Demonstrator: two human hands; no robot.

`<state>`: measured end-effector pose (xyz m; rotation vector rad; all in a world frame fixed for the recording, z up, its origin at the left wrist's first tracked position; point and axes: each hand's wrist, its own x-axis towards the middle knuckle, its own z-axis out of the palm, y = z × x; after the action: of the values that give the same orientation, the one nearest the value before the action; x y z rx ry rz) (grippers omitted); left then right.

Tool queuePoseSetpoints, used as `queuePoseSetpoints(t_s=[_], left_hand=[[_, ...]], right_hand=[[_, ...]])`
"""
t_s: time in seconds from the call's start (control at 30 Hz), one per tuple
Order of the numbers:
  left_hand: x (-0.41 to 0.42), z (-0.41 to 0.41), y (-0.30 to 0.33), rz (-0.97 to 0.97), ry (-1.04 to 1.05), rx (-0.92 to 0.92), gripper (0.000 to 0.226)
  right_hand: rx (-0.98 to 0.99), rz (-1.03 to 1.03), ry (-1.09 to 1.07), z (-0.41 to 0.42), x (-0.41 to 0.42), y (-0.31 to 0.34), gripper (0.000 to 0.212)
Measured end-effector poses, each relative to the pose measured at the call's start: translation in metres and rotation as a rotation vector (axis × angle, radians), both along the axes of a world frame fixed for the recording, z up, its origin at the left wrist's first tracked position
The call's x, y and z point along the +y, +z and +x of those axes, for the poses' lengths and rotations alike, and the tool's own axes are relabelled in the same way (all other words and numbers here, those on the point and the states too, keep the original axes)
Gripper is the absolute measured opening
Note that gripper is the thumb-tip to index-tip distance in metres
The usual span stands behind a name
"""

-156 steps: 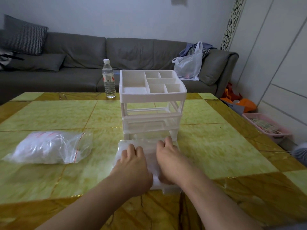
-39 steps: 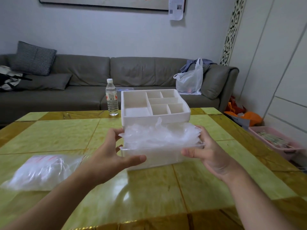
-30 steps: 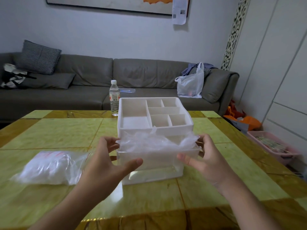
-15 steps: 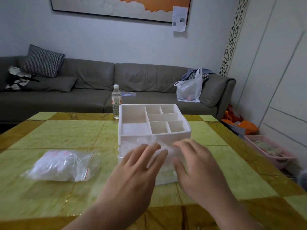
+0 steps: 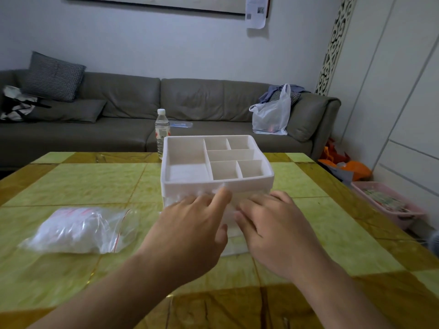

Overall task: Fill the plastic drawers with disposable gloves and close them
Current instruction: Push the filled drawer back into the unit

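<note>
Since the earlier frames, both hands have left the sides of the glove-filled drawer (image 5: 229,222) and come to its front face, and the drawer has gone from held out in front of the drawer unit (image 5: 217,184) to nearly fully seated in it. Left hand (image 5: 190,233): fingers extended and spread, laid flat against the drawer front, index fingertip (image 5: 224,192) just below the unit's top tray rim. Right hand (image 5: 273,229): fingers extended and relaxed, resting on the drawer front beside the left hand, nothing gripped. Only a narrow strip of the drawer front shows between the two hands; a wisp of clear gloves (image 5: 202,192) shows at the slot's top edge. Drawer unit position: middle of the table (image 5: 83,184), toward the far edge. Bag of gloves (image 5: 80,230): lying flat near the table's left edge, well apart from both hands. Water bottle (image 5: 162,131): upright at the far edge, just behind the unit.
</note>
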<state>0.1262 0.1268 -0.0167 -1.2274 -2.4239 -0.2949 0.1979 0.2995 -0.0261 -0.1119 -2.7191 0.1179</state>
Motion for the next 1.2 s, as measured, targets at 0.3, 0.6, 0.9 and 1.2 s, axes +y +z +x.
queuePoseSetpoints(t_s=[0.3,0.6,0.9,1.2], left_hand=[[-0.003,-0.003,-0.011,0.006,0.085,0.009,0.043],[-0.024,-0.004,-0.003,-0.039,0.184,0.078,0.059],[-0.009,-0.002,0.018,0.047,0.099,-0.056,0.058],[-0.001,-0.018,0.016,0.061,0.216,-0.134,0.042]], right_hand=[[-0.014,0.002,-0.007,-0.001,0.0,0.0,0.036],[-0.006,-0.002,0.001,0.003,-0.001,0.004,0.035],[0.082,-0.048,-0.023,0.0,-0.008,0.005,0.048],[0.056,-0.087,0.13,-0.001,-0.021,0.007,0.033]])
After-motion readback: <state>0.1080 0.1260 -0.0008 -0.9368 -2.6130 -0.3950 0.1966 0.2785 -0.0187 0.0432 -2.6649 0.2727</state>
